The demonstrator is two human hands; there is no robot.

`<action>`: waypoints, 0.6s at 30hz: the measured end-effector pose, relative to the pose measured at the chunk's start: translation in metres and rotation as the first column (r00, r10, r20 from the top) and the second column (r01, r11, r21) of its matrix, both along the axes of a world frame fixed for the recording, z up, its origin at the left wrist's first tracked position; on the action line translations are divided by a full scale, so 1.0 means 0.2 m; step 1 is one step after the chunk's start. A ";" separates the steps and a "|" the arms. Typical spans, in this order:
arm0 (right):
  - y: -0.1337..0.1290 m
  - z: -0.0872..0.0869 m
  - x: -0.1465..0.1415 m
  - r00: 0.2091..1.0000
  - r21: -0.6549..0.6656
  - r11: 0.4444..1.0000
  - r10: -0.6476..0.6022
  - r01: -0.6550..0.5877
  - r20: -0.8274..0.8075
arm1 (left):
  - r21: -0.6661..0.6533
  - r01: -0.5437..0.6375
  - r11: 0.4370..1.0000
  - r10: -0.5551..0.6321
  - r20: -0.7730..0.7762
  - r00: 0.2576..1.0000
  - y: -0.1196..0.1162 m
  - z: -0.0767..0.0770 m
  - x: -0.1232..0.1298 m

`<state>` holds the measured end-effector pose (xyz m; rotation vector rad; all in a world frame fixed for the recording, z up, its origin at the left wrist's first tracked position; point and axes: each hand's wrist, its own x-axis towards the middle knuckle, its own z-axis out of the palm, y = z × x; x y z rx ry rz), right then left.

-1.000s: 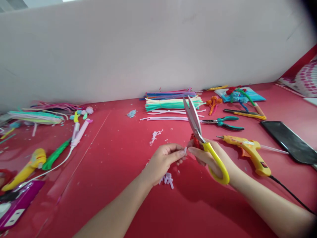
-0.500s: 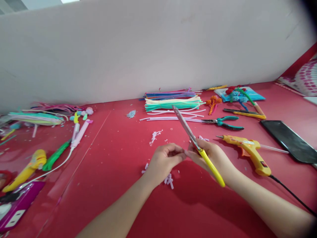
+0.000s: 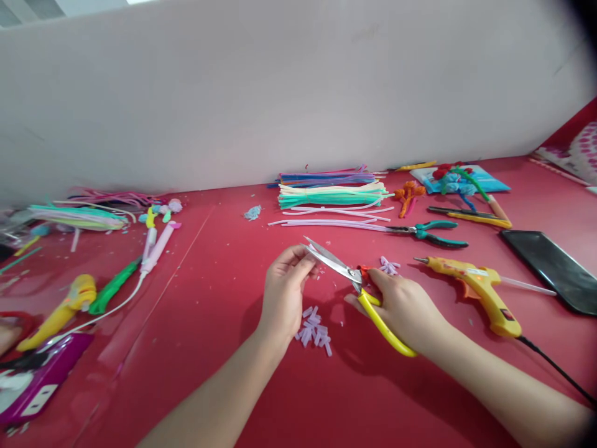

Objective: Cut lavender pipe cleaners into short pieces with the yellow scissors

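With our left hand, we pinch a tiny lilac piece near short lilac stem cuttings on the red counter; our yellow-handled steel scissors, gripped by our right hand, should clear our fingertips.

Shiny metal blades, glossy yellow plastic handles

Red tabletop is bordered at rear by grey-white wall panel; bright area seen above panel, upper L.
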<state>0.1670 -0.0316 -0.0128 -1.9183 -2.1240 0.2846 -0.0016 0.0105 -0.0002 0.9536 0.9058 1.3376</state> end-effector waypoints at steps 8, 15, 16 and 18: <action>-0.01 -0.02 0.00 0.999 0.008 1.000 0.031 -0.031 -0.020 | 0.011 0.008 1.000 -0.008 0.015 1.000 0.00 0.00 0.00; 0.00 -0.01 0.01 0.999 -0.007 0.999 0.038 -0.038 0.000 | -0.005 0.014 1.000 -0.014 0.010 1.000 0.00 0.01 0.00; 0.00 -0.01 0.01 0.999 -0.006 0.999 0.038 -0.038 0.001 | -0.003 0.017 1.000 -0.017 0.008 1.000 0.00 0.01 0.00; 0.00 -0.02 0.01 0.999 -0.006 0.999 0.040 -0.040 0.003 | 0.006 0.021 1.000 -0.021 0.013 1.000 0.00 0.01 0.00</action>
